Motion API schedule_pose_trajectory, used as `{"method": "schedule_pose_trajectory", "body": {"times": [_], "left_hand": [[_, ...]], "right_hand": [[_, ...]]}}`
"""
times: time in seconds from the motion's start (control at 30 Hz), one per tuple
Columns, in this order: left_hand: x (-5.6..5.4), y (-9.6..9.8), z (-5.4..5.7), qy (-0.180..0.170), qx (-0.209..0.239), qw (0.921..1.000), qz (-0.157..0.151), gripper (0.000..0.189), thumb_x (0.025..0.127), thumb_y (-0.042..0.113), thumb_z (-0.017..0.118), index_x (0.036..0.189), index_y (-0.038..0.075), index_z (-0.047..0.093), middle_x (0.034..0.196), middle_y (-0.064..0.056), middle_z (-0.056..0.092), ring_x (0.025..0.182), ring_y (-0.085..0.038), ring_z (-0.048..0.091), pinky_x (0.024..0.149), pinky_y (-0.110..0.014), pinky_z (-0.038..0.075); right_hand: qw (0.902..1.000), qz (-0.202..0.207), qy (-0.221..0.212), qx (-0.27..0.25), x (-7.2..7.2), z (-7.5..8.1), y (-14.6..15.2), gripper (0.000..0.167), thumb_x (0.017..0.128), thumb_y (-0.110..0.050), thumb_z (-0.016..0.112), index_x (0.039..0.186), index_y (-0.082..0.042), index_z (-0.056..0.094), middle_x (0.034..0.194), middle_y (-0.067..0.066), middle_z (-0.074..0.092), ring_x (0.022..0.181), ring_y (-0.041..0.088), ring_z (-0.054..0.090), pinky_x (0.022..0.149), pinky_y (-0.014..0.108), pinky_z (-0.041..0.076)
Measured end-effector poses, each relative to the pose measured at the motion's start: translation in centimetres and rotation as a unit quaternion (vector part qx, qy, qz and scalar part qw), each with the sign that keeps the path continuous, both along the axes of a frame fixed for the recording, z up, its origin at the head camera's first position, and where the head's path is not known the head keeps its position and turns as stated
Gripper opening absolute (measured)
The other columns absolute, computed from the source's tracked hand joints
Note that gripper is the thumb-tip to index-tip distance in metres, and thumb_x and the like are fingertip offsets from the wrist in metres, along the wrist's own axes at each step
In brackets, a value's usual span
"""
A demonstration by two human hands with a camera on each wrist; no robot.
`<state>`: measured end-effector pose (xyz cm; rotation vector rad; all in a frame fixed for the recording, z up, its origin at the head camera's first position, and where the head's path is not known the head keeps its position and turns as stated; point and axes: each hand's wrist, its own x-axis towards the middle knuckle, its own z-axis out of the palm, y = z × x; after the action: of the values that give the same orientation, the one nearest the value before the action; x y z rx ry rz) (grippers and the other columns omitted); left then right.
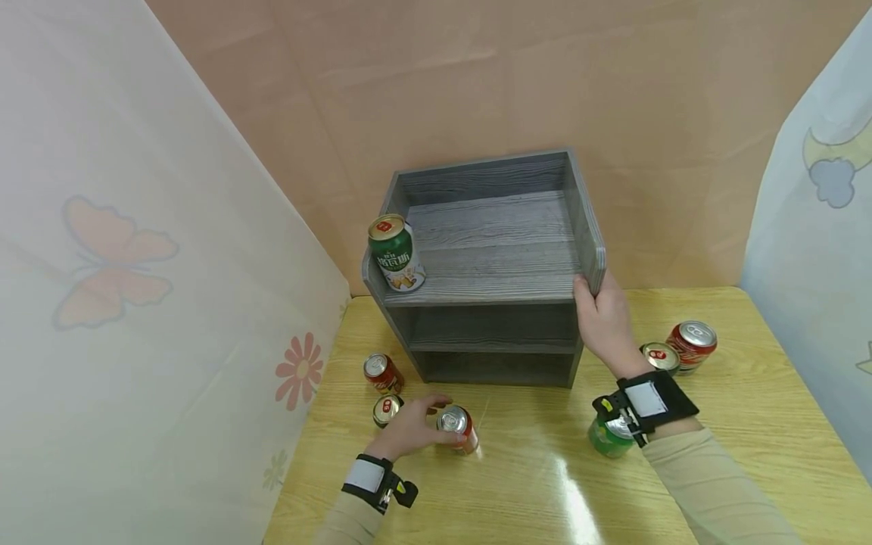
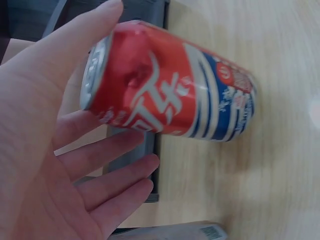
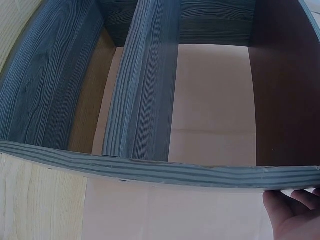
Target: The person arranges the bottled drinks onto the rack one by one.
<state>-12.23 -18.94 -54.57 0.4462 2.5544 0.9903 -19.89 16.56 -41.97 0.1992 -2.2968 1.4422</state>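
A red and blue cola can (image 1: pixel 466 433) stands on the table in front of a grey wooden shelf (image 1: pixel 490 303). My left hand (image 1: pixel 412 428) is spread at its left side. The thumb overlaps the can in the head view, while the other fingers reach behind it with a gap. The left wrist view shows the can (image 2: pixel 165 85) close up, the fingers (image 2: pixel 107 190) loosely extended beside it. My right hand (image 1: pixel 606 322) grips the shelf's right side panel near its front edge. Its fingers (image 3: pixel 295 207) sit against the panel's outside in the right wrist view.
A green and white can (image 1: pixel 398 261) stands at the top board's left front. Left of the cola can are a red can (image 1: pixel 384 373) and a gold-topped can (image 1: pixel 387 409). A green can (image 1: pixel 609 439), another gold-topped can (image 1: pixel 661 356) and a red can (image 1: pixel 693 348) stand on the right.
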Motion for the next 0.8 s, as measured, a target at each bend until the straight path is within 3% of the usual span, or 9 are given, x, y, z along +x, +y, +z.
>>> {"method": "schedule_pose_trajectory", "body": {"times": [0.2, 0.47, 0.8], "left_hand": [[0.4, 0.2, -0.7, 0.000, 0.019, 0.9997, -0.018, 0.075, 0.071, 0.047, 0.093, 0.135, 0.021, 0.062, 0.114, 0.013, 0.068, 0.109, -0.018, 0.063, 0.088, -0.038, 0.052], [0.3, 0.2, -1.7, 0.001, 0.029, 0.9993, -0.024, 0.079, 0.069, 0.033, 0.096, 0.136, 0.019, 0.059, 0.119, 0.009, 0.067, 0.109, -0.009, 0.063, 0.092, -0.037, 0.051], [0.6, 0.3, -2.1, 0.010, 0.051, 0.9984, -0.024, 0.074, 0.070, 0.029, 0.096, 0.133, 0.018, 0.059, 0.119, 0.007, 0.068, 0.110, -0.012, 0.063, 0.092, -0.040, 0.050]], "right_hand": [[1.0000, 0.000, 0.000, -0.003, 0.1, 0.1, -0.1, 0.047, 0.109, -0.024, 0.041, 0.142, 0.010, 0.042, 0.140, 0.032, 0.049, 0.133, 0.047, 0.044, 0.103, 0.066, 0.035], [0.9999, 0.006, 0.004, -0.008, 0.2, 0.3, -0.1, 0.048, 0.109, -0.023, 0.042, 0.146, 0.007, 0.040, 0.145, 0.030, 0.047, 0.135, 0.046, 0.042, 0.104, 0.066, 0.035], [1.0000, 0.004, -0.002, -0.006, 0.2, 0.2, -0.1, 0.048, 0.109, -0.024, 0.042, 0.147, 0.006, 0.040, 0.146, 0.030, 0.046, 0.136, 0.046, 0.041, 0.106, 0.065, 0.033]]}}
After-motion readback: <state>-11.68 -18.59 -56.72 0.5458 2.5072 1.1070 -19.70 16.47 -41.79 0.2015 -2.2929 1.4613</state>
